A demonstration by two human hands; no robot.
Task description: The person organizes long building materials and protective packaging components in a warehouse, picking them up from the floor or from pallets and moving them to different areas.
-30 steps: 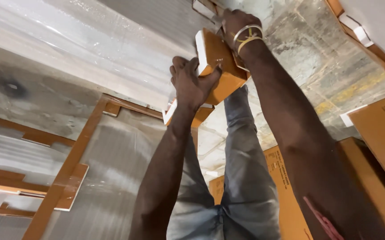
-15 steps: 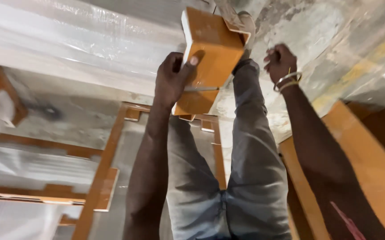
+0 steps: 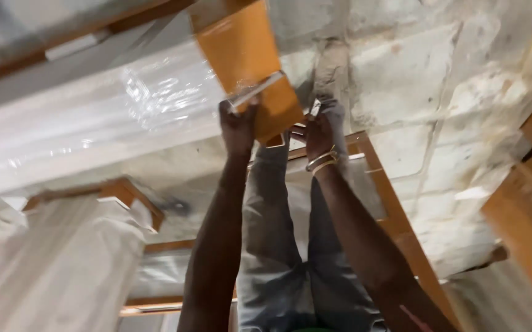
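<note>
Nearest the camera are the person's two bare forearms, reaching forward over their own legs in grey trousers (image 3: pixel 278 246). The left forearm rises from the bottom edge near the middle; the right comes in from the lower right, with metal bangles (image 3: pixel 322 161) circling its wrist.

Farther out, the left hand (image 3: pixel 239 126) is closed around the lower left edge of an orange-brown wooden panel (image 3: pixel 247 67), fingers curled over the rim where a pale, shiny strip (image 3: pixel 255 91) crosses the panel's face. The panel stands above and slightly to the right of that hand, tilted, its upper end leaning toward the top of the view. The right hand (image 3: pixel 316 134) sits just beside the panel's lower right corner, a little lower than the left hand; motion blur hides whether its fingers are gripping the corner or only touching it, so I cannot tell.

Beyond the hands lies a concrete floor (image 3: pixel 438 92), pale and stained. A long bundle wrapped in clear plastic film (image 3: pixel 112 117) runs across the left half of the view. Wooden frame pieces (image 3: pixel 395 209) in the same orange-brown lie on the floor past the legs, and more wrapped pieces (image 3: pixel 63 264) fill the lower left. Another wooden panel (image 3: pixel 524 203) shows along the right edge.
</note>
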